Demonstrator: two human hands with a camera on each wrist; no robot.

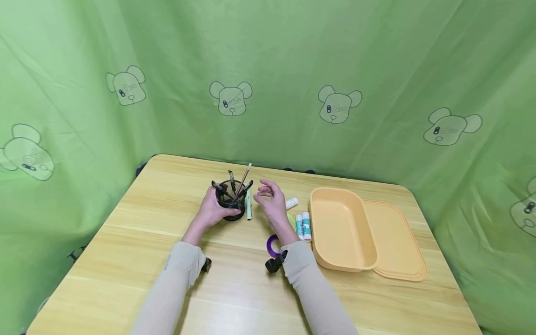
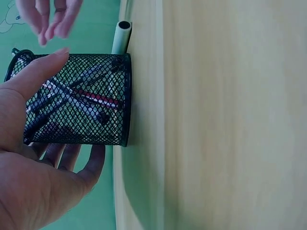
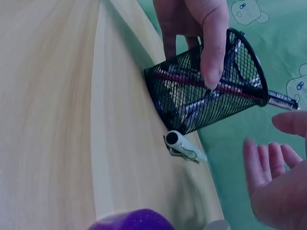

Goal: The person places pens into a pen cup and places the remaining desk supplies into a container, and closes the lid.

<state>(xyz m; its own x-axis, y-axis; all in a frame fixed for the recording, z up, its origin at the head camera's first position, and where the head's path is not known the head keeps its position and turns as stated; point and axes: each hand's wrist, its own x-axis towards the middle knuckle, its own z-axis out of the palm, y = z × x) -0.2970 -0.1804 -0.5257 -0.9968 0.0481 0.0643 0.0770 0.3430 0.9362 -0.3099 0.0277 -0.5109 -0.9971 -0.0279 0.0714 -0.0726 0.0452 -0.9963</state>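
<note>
My left hand (image 1: 210, 209) grips a black mesh pen holder (image 2: 86, 100) from its left side, thumb across the front and fingers behind. Several dark pens and a pencil (image 1: 244, 179) stand in the holder, leaning different ways. In the left wrist view the holder's base is right at the wooden tabletop. A pale green pen (image 1: 249, 207) with a clip lies just right of the holder. Beyond that pen, my right hand (image 1: 272, 203) hovers with fingers loosely bent and nothing in them.
A purple tape roll (image 1: 270, 246) lies by my right wrist. Further right are two glue sticks (image 1: 307, 226), a white tube (image 1: 291, 203) and a partly hidden yellow-green item (image 1: 291, 220). An orange plastic box (image 1: 341, 228) stands beside them, its lid (image 1: 395, 237) to the right. Green curtain (image 1: 276, 135) surrounds the table.
</note>
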